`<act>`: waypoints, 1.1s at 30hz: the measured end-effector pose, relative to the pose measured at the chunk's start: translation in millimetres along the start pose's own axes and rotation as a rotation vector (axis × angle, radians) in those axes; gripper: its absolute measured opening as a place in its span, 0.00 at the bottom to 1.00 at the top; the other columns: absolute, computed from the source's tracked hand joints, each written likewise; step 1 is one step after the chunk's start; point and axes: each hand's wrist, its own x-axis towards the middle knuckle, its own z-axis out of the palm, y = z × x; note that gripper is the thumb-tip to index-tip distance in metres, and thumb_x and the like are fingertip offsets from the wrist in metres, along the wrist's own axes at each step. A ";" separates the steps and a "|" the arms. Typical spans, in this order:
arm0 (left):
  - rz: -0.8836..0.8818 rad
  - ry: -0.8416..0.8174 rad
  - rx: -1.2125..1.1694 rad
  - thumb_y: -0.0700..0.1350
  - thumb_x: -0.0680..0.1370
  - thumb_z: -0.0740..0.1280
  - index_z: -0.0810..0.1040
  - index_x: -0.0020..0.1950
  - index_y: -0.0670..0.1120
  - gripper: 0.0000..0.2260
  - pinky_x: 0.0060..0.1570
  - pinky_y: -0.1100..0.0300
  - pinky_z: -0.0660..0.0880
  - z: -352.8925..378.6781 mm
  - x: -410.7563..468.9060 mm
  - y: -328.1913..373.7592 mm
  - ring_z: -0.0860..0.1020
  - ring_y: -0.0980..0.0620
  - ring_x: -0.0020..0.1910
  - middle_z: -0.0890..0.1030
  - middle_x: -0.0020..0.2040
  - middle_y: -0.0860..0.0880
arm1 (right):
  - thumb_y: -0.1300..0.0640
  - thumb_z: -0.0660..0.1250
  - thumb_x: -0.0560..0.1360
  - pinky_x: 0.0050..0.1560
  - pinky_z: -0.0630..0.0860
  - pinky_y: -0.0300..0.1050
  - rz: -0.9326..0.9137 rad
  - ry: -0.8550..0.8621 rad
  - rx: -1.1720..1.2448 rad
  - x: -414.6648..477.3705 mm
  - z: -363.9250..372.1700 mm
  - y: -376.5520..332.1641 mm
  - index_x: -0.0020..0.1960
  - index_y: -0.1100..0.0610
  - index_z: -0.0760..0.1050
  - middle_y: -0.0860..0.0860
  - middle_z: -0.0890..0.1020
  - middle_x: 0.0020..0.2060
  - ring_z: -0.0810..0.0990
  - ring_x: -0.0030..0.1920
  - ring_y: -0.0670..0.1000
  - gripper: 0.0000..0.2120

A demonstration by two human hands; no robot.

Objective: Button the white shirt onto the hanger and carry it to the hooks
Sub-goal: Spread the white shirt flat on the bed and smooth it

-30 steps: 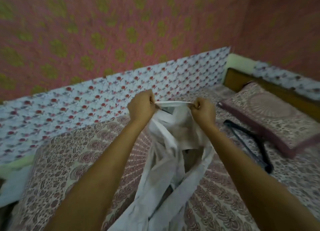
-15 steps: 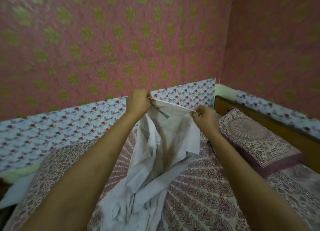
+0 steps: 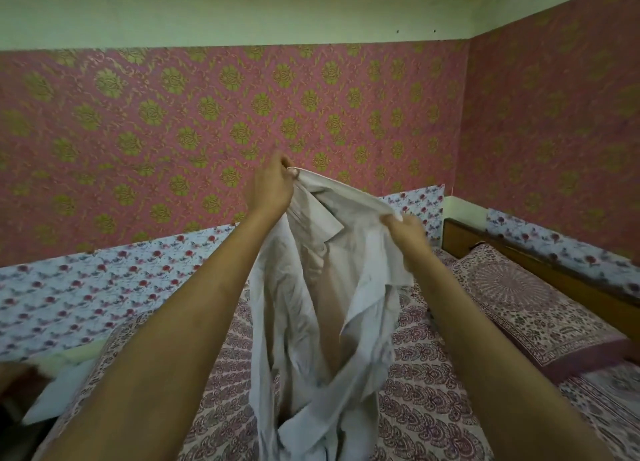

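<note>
Lifting crumpled white cotton shirt [image 3: 322, 287] higher above paisley bedspread [image 3: 433, 391], left hand [image 3: 273, 187] + right hand [image 3: 407, 233] pinching collar [image 3: 330, 218]; buttoning not started.

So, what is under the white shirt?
The white shirt, gripped by the left hand and right hand, hangs over the patterned bed cover. It hides the part directly below, so anything there cannot be seen.

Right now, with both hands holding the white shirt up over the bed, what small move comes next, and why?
Probably lift and shake it out once. The left hand and right hand pinch the white shirt at its top edge, but its lower part hangs bunched down by the bed, and no hanger is in view.
</note>
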 end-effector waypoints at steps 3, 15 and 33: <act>0.116 -0.020 -0.084 0.48 0.79 0.62 0.73 0.52 0.44 0.08 0.30 0.62 0.64 -8.5 2.5 -6.5 0.73 0.50 0.38 0.77 0.42 0.50 | 0.56 0.59 0.77 0.29 0.55 0.44 -0.137 0.284 -0.173 12.9 -1.1 -22.6 0.30 0.54 0.60 0.51 0.63 0.27 0.60 0.28 0.50 0.17; 0.195 0.052 -0.277 0.37 0.76 0.61 0.77 0.50 0.41 0.06 0.48 0.56 0.75 -89.9 68.1 23.5 0.78 0.46 0.47 0.78 0.46 0.43 | 0.48 0.57 0.78 0.33 0.64 0.47 -0.357 0.167 0.004 15.9 0.7 -141.7 0.36 0.61 0.73 0.51 0.72 0.31 0.70 0.32 0.51 0.19; 0.045 -0.126 -0.379 0.48 0.79 0.60 0.74 0.59 0.46 0.12 0.48 0.54 0.72 -41.1 30.0 -23.7 0.75 0.47 0.51 0.77 0.53 0.45 | 0.61 0.60 0.77 0.36 0.63 0.36 -0.776 0.457 -0.174 14.4 22.2 -61.6 0.64 0.61 0.65 0.55 0.74 0.47 0.73 0.43 0.53 0.16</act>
